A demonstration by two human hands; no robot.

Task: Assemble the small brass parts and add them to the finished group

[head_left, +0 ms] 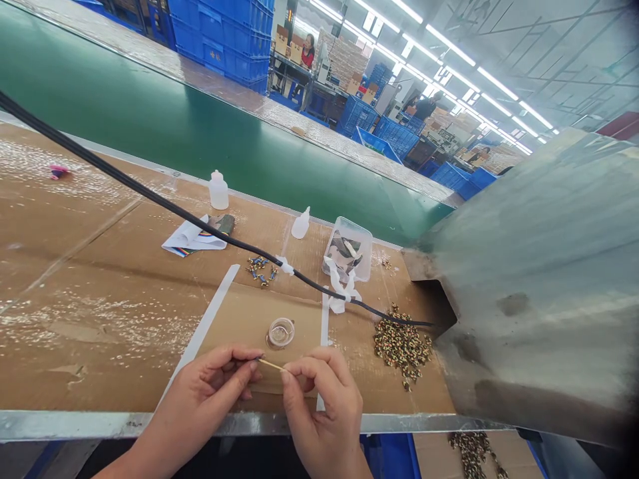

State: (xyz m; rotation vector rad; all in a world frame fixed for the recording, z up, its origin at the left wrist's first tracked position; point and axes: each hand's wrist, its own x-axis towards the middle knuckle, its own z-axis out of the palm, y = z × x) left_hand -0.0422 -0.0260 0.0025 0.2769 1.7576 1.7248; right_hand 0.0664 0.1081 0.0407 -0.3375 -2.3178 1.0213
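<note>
My right hand [327, 396] pinches a thin wooden stick [271, 364], like a toothpick, between thumb and forefinger. Its tip meets the fingertips of my left hand [210, 389], which are closed on a tiny dark piece [259, 359], mostly hidden and too small to name. Just beyond both hands stands a small clear round cup [281, 332] on the cardboard. A little farther off is a loose group of small blue and gold pieces [261, 269]. To the right, a heap of small gold and dark pieces [402, 346] is spread on the cardboard.
A black cable [150, 193] crosses above the bench. Two white squeeze bottles, one tall [218, 191] and one small [301, 224], and a clear plastic box [367, 249] stand near the green conveyor belt [239, 150]. A large metal housing [524, 266] blocks the right side.
</note>
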